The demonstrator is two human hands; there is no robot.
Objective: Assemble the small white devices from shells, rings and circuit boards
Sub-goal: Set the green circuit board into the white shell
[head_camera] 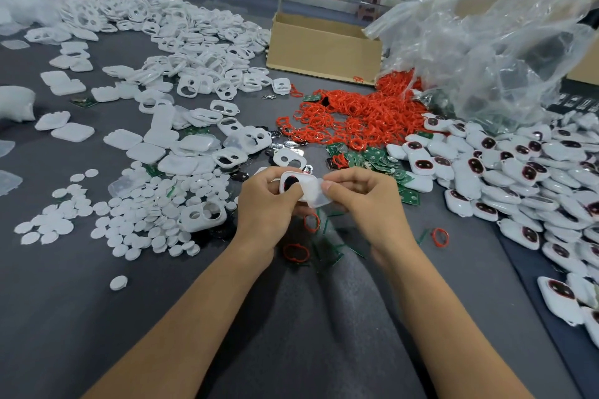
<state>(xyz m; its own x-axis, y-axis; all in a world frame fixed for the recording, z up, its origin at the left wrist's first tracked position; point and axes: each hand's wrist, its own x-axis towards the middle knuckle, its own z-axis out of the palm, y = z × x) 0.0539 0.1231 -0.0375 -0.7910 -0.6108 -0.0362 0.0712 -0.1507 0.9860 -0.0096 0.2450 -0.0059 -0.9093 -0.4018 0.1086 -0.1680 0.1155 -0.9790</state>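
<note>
Both hands meet over the middle of the grey table, holding one small white device [299, 186] between them. My left hand [267, 204] grips its left end, where a dark round opening shows. My right hand [359, 194] pinches the translucent white shell half on its right end. A heap of red rings [353, 116] lies behind the hands. Green circuit boards [372, 157] lie just beyond my right hand. White shells with holes [194, 58] spread across the back left, and assembled devices [505, 172] pile up on the right.
White round discs [129, 214] cover the table left of my left hand. Loose red rings [440, 237] and green strips lie under and beside the hands. A cardboard box [324, 48] stands at the back, with a large clear plastic bag [492, 42] to its right.
</note>
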